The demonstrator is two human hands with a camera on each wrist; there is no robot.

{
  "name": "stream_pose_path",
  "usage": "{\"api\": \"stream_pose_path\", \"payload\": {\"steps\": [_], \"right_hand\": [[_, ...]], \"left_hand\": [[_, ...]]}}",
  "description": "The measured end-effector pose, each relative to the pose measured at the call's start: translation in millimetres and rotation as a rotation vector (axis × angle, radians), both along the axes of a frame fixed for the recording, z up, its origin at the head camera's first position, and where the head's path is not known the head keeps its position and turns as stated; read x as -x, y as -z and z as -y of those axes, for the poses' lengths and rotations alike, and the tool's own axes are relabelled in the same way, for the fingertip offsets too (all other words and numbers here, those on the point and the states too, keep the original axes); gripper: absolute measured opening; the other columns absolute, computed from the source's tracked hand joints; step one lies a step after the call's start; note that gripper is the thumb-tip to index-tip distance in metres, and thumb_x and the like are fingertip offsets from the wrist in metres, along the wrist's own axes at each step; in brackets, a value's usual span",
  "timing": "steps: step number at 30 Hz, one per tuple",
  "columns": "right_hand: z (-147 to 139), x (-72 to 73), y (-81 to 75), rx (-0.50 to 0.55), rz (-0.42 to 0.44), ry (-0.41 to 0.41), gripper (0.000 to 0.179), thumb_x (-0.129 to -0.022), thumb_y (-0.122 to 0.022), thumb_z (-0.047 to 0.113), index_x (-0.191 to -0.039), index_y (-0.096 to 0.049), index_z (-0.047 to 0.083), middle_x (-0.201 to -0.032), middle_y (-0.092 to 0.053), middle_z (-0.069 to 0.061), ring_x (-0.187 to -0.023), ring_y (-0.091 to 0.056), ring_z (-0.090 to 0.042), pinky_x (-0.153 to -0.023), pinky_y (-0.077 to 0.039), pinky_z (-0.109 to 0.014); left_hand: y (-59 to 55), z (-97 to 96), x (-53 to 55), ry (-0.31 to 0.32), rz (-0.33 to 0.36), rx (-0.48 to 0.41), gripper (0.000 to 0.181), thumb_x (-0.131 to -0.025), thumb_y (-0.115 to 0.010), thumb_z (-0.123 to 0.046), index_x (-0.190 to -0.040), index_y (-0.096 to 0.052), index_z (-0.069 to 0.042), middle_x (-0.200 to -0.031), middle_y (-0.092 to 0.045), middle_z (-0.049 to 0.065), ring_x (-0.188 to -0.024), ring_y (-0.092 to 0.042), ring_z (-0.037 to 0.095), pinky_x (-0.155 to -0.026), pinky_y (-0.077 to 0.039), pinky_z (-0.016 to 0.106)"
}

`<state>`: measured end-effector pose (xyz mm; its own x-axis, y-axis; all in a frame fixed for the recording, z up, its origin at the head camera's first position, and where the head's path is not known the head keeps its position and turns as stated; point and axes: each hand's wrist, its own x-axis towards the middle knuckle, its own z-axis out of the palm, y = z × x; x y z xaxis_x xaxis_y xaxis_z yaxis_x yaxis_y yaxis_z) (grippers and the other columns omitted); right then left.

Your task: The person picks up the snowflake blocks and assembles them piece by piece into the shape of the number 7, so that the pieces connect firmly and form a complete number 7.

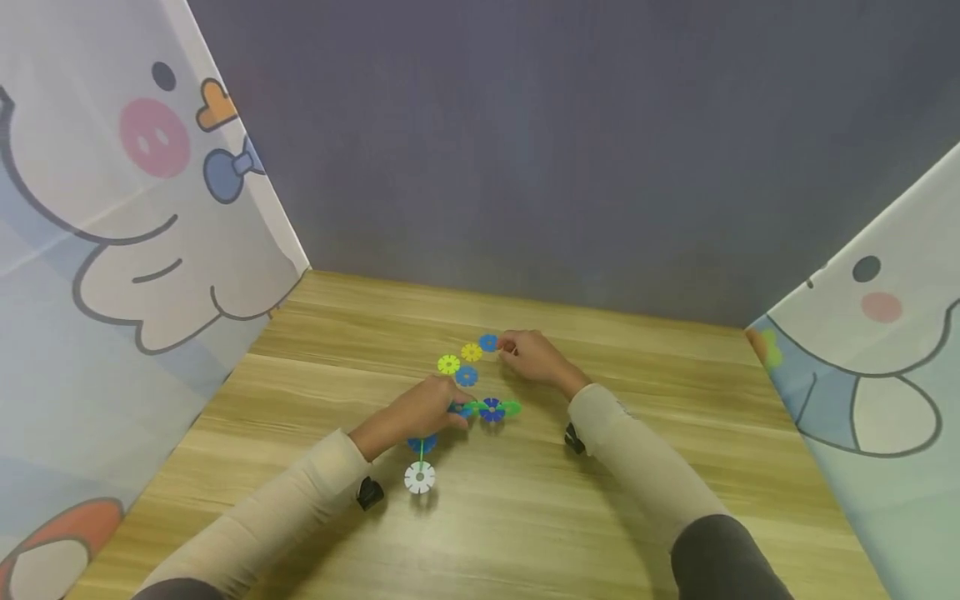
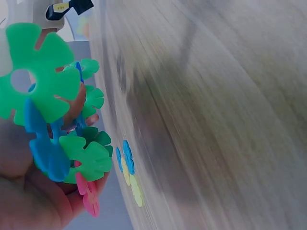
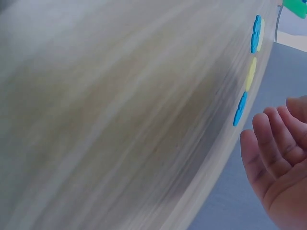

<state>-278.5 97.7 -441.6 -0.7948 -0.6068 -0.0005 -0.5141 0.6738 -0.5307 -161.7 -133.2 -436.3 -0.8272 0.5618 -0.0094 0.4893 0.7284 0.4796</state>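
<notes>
My left hand grips a linked string of slotted flower-shaped plastic discs above the table. The string includes a dark blue disc to the right of the fingers and a white disc hanging toward the front. In the left wrist view, it also has a large green disc, a blue disc and a pink disc. My right hand, fingers loosely bent and holding nothing, is beside a loose blue disc. Whether its fingertips touch that disc is unclear.
On the wooden table lie more loose discs: a yellow disc, a yellow-green disc and another blue disc. A dark grey wall rises behind the table. Cartoon-printed panels stand at both sides.
</notes>
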Motion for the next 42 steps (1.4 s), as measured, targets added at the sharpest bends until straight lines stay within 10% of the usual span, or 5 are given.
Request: {"api": "stream_pose_path", "payload": {"steps": [9,17,26,42], "right_hand": [[14,9.7,8.1,-0.036,-0.009,0.057,0.031,-0.102,-0.058,0.019,-0.128,-0.065,0.004,-0.113,-0.074,-0.012,-0.104,-0.070,-0.026,-0.094,-0.059,-0.043],[23,16.4,15.3,-0.072,0.010,0.085,0.043,-0.098,-0.059,0.019,-0.138,-0.057,0.003,-0.079,-0.067,-0.003,-0.063,-0.053,-0.012,-0.070,-0.054,-0.031],[30,19.9,20.1,-0.148,0.043,0.123,0.049,-0.100,-0.057,0.024,-0.143,-0.052,0.001,-0.131,-0.067,-0.015,-0.119,-0.065,-0.032,-0.107,-0.052,-0.048],[35,27.7,22.5,-0.175,0.036,0.159,0.044,-0.102,-0.059,0.022,-0.142,-0.053,0.005,-0.134,-0.066,-0.018,-0.126,-0.062,-0.036,-0.109,-0.051,-0.050]], "left_hand": [[2.3,0.5,-1.8,0.005,-0.019,-0.005,0.040,-0.086,-0.082,-0.022,-0.122,-0.074,-0.006,-0.123,-0.073,0.009,-0.116,-0.070,0.026,-0.098,-0.060,0.037],[0.4,0.2,-4.5,0.009,-0.042,0.005,0.040,-0.086,-0.082,-0.021,-0.122,-0.074,-0.007,-0.123,-0.074,0.010,-0.117,-0.069,0.027,-0.099,-0.059,0.038],[0.5,1.5,-4.7,0.023,-0.036,-0.009,0.039,-0.086,-0.082,-0.019,-0.121,-0.074,-0.005,-0.121,-0.074,0.009,-0.115,-0.071,0.027,-0.097,-0.060,0.037],[-1.7,5.5,-1.9,0.000,-0.021,0.009,0.040,-0.087,-0.082,-0.022,-0.123,-0.074,-0.008,-0.123,-0.074,0.007,-0.118,-0.069,0.027,-0.100,-0.059,0.038]]}}
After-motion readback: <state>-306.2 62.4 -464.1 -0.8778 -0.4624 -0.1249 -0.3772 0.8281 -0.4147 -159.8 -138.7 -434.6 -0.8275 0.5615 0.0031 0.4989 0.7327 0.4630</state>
